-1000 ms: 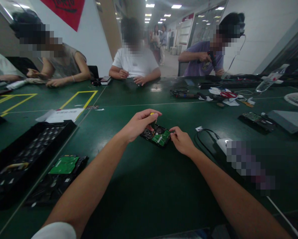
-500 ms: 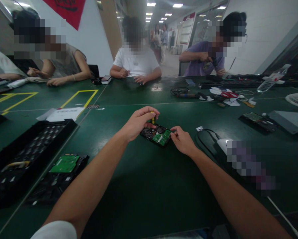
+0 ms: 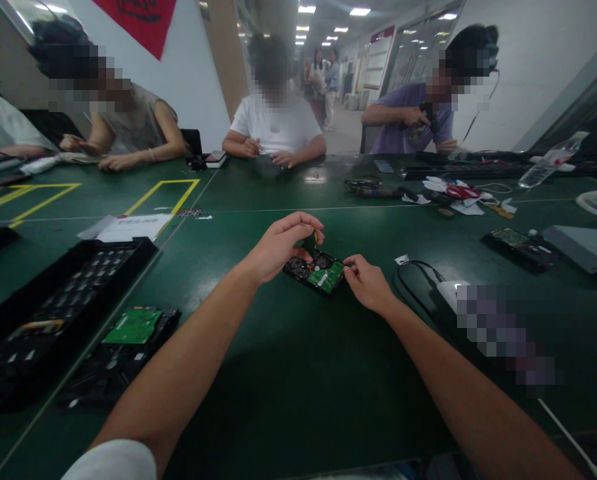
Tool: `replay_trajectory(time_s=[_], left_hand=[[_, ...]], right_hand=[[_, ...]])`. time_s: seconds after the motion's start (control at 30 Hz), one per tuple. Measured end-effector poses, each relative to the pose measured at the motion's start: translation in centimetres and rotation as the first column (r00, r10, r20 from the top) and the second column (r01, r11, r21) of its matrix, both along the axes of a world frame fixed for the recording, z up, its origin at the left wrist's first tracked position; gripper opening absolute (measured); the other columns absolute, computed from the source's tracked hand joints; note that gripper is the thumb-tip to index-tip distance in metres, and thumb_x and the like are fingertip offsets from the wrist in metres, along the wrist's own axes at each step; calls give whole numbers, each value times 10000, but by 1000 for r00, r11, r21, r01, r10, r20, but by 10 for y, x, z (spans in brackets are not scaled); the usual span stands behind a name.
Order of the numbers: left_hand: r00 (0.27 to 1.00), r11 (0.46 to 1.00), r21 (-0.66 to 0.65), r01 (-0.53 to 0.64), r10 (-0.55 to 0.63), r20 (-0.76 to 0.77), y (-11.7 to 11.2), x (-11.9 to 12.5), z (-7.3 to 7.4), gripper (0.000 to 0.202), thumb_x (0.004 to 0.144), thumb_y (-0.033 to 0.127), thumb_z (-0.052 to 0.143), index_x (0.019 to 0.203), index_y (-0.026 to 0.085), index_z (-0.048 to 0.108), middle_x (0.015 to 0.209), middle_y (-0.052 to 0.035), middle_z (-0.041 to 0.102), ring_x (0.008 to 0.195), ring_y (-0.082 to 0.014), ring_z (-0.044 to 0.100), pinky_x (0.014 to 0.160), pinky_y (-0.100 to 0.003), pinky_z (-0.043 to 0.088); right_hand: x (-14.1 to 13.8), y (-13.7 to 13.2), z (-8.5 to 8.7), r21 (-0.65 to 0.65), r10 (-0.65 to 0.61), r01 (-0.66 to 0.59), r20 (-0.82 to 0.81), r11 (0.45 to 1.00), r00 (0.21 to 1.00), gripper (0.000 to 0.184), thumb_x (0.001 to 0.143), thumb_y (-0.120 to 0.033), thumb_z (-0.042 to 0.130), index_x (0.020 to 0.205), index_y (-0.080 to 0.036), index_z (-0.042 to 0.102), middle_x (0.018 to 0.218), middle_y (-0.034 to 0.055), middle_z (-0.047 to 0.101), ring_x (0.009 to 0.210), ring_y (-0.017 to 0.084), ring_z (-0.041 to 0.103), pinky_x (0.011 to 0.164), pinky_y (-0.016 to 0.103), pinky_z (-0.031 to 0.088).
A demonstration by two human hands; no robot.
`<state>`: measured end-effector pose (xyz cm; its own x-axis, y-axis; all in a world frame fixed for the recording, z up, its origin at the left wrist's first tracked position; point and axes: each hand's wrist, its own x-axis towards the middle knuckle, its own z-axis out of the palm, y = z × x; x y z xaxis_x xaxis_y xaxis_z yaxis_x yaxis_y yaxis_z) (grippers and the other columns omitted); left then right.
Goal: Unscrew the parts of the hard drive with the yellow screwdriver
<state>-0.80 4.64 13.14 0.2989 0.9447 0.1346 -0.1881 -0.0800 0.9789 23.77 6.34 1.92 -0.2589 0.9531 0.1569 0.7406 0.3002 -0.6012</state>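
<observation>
A hard drive (image 3: 327, 276) lies on the green table in front of me, its green circuit board facing up. My left hand (image 3: 282, 248) is over its far left end, thumb and fingers closed on a small dark piece with a yellow edge (image 3: 316, 237). What this piece is cannot be made out, and the fingers hide part of it. Lower fingers of that hand reach down to the drive's edge. At the drive's right corner, my right hand (image 3: 367, 283) pinches the edge between thumb and forefinger.
Another drive with a green board (image 3: 132, 327) lies by my left forearm, beside a long black tray (image 3: 73, 293). To the right are a cable (image 3: 418, 263), a white device (image 3: 448, 290), another drive (image 3: 518, 247) and a grey box (image 3: 581, 247). Several people sit opposite.
The yellow on the piece in my left hand has shifted slightly right and looks thinner, with more dark surface showing. Both hands stay at the drive. The view has shifted slightly.
</observation>
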Motion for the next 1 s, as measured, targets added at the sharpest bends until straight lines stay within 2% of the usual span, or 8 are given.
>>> replay_trajectory(time_s=[0.17, 0.3, 0.47, 0.57, 0.7, 0.8, 1.0], left_hand=[[1000, 1000, 11, -29, 29, 7, 3, -1, -2, 133, 861, 271, 633, 934, 171, 682, 955, -73, 672, 928, -187, 637, 686, -280, 580], [997, 997, 25, -73, 74, -29, 6, -3, -3, 154, 865, 297, 643, 913, 165, 708, 1028, -83, 659, 959, -186, 612, 668, -257, 558], [987, 992, 74, -98, 106, -117, 8, -3, -6, 228, 854, 403, 704, 894, 180, 735, 981, -62, 668, 826, -146, 589, 603, -224, 482], [983, 991, 96, -94, 108, -152, 7, -2, -8, 275, 858, 447, 709, 942, 190, 760, 997, -65, 679, 818, -146, 585, 618, -231, 484], [983, 994, 103, -42, 59, -174, 5, -3, -7, 292, 871, 444, 706, 1010, 195, 770, 1085, -70, 685, 807, -133, 577, 611, -222, 490], [985, 995, 94, 25, -8, -172, 3, -2, -5, 287, 879, 416, 704, 1047, 190, 759, 1048, -68, 672, 819, -139, 585, 590, -213, 492], [996, 996, 23, 85, -85, -39, 1, 2, -6, 242, 901, 353, 664, 1065, 177, 686, 984, -76, 678, 897, -177, 642, 619, -231, 540]], right_hand=[[0, -1, 3, -11, 13, -13, 2, 1000, 1000, 194, 1019, -308, 502, 1161, -215, 598, 847, 21, 715, 721, 177, 632, 631, 289, 387], [0, -3, 5, -27, 4, -4, 0, 1000, 1000, 191, 1022, -309, 509, 1165, -214, 593, 847, 21, 720, 699, 171, 629, 619, 287, 380], [-1, -2, 3, -29, -3, 3, -7, 1000, 1000, 190, 1021, -305, 514, 1169, -216, 594, 856, 16, 728, 701, 170, 637, 622, 288, 383], [-1, -1, 2, -19, 2, -2, -2, 1000, 1000, 190, 1016, -304, 526, 1168, -214, 595, 862, 20, 731, 718, 174, 643, 633, 289, 384], [-2, -1, 3, -17, -6, 6, 2, 1000, 1000, 190, 1015, -304, 529, 1168, -217, 598, 848, 19, 726, 717, 176, 642, 633, 285, 385], [-2, -2, 4, -20, -12, 12, 7, 1000, 1000, 193, 1013, -298, 528, 1170, -211, 599, 857, 24, 728, 714, 176, 642, 637, 285, 390], [-1, -1, 1, -3, 2, -2, 14, 1000, 1000, 228, 1020, -313, 520, 1210, -208, 588, 846, 23, 722, 704, 177, 641, 624, 283, 383]])
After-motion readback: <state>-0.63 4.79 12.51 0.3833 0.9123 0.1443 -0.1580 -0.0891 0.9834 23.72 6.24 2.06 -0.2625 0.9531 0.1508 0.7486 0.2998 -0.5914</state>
